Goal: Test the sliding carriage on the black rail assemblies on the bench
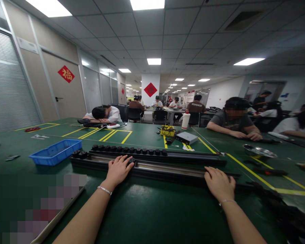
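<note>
A long black rail (167, 168) with a shiny metal channel lies across the green table in front of me. My left hand (119, 171) is over its left half, thumb and fingers closed about a small black round part (132, 161) in the channel. My right hand (220, 183) is curled over the rail's right part, fingertips on its far edge. Two similar black parts (80, 154) sit at the rail's left end. Just behind lies a second black rail (193, 157), with a row of several such black parts (132, 150) along its left portion.
A blue tray (56, 152) stands left of the rails. Beyond them are a yellow object (167, 130), a grey box (186, 137) and a white bottle (185, 120). A metal bowl (259, 151) and dark pieces (282, 206) lie at right. People sit across the table.
</note>
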